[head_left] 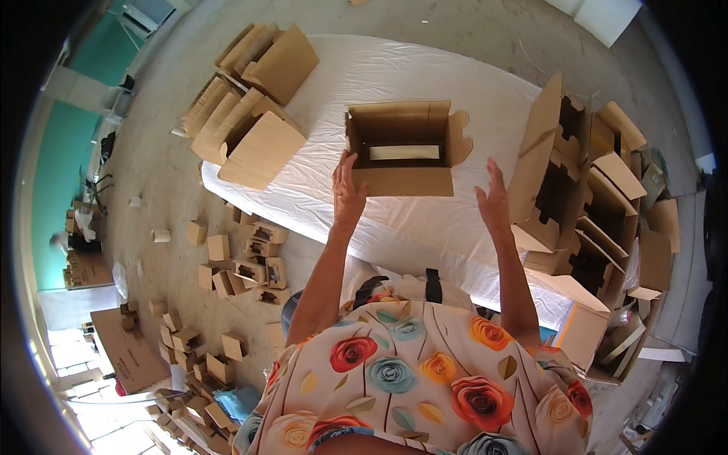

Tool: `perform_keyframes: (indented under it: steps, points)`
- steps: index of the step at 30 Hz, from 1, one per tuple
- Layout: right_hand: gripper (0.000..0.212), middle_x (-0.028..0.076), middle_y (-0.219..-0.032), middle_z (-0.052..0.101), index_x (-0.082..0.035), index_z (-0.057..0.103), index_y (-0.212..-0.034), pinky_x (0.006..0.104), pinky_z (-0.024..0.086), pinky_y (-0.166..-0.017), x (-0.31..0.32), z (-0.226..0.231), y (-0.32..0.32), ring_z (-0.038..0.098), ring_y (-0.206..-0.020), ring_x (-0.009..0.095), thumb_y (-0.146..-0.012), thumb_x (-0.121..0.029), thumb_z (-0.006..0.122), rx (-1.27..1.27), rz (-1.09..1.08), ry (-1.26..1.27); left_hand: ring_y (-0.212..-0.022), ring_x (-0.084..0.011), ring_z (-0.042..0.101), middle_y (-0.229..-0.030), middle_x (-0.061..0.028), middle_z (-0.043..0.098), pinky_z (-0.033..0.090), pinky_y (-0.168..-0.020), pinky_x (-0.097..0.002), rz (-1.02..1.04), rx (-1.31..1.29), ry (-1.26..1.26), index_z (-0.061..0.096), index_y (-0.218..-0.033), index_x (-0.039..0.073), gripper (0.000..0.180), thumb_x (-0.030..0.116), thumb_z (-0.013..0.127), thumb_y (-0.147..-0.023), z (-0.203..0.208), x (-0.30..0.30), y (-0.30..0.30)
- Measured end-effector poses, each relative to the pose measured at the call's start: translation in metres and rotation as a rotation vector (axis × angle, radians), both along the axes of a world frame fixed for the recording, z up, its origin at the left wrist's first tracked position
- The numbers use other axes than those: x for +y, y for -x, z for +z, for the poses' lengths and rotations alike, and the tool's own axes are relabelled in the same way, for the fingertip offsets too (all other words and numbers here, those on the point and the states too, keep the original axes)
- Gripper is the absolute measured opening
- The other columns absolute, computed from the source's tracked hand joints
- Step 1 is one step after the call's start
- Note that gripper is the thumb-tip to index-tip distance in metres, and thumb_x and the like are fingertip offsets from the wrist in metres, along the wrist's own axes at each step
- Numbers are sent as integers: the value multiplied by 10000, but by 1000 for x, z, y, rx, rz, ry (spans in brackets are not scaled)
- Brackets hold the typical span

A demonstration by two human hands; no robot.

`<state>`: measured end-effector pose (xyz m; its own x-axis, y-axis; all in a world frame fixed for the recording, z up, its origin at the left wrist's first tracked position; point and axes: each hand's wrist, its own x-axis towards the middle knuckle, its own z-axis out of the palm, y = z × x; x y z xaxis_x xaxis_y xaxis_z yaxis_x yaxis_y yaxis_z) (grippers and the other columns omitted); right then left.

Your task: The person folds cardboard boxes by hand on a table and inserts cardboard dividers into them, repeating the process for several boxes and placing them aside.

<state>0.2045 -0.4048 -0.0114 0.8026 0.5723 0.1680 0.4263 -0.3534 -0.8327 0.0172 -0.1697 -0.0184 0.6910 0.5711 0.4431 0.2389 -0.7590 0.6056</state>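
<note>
An open cardboard box point(413, 182) stands on the white-covered table in front of me, its right flap folded outward. Inside, at the bottom, lies a pale flat strip point(404, 152). Against the box's left front corner is my left hand point(349, 189), fingers extended and apart; it appears to touch the edge there. My right hand point(493, 199) hovers to the right of the box, apart from it, with fingers spread and nothing in them.
Folded cardboard boxes point(262, 144) stack at the table's point(364, 64) far left. More open cartons point(550, 174) crowd the right side. Many small brown boxes point(220, 246) lie on the floor at left, near a large carton point(129, 349). Another person point(59, 241) is at the far left.
</note>
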Motion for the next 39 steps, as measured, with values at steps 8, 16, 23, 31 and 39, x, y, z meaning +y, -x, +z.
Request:
perform_keyframes:
  steps: [8, 16, 23, 31, 39]
  points:
    - [726, 107, -1343, 303, -78, 279, -1300, 327, 270, -1012, 21, -19, 9, 288, -1235, 267, -659, 65, 587, -162, 309, 45, -1099, -266, 466, -1075, -146, 554, 342, -928, -306, -140, 25, 365, 316, -1239, 61, 544, -81, 306, -714, -24, 11, 12]
    - [398, 73, -1168, 469, -56, 538, -1053, 306, 422, -851, 42, -19, -3, 457, -1069, 244, -674, 48, 601, -182, 332, -100, -914, -187, 540, -973, -138, 590, 408, -806, -297, -17, -119, 813, 228, -1308, 69, 492, 172, 410, -862, -11, 22, -4]
    - [104, 74, -869, 488, 14, 526, -780, 271, 433, -648, 69, -24, -13, 512, -731, 167, -739, -48, 598, -35, 187, -229, -898, -252, 511, -1055, -158, 482, 416, -784, -370, 125, 88, 415, 200, -1333, 94, 625, 377, 468, -845, -22, 61, -22]
    - [218, 76, -826, 467, 2, 462, -748, 261, 433, -607, 74, -40, -25, 494, -685, 143, -719, -125, 636, 72, 136, -148, -897, -379, 499, -957, -214, 533, 411, -789, -422, -70, -59, 68, 479, -1141, 118, 343, 253, 490, -826, 8, 69, -69]
    - [417, 57, -878, 487, -46, 436, -1011, 308, 459, -660, 75, -54, -23, 503, -769, 137, -729, -259, 656, 480, 1, -109, -1116, -356, 365, -1222, -197, 390, 316, -925, -415, -21, 16, 51, 349, -1248, 56, 562, 154, 602, -756, -2, 45, -46]
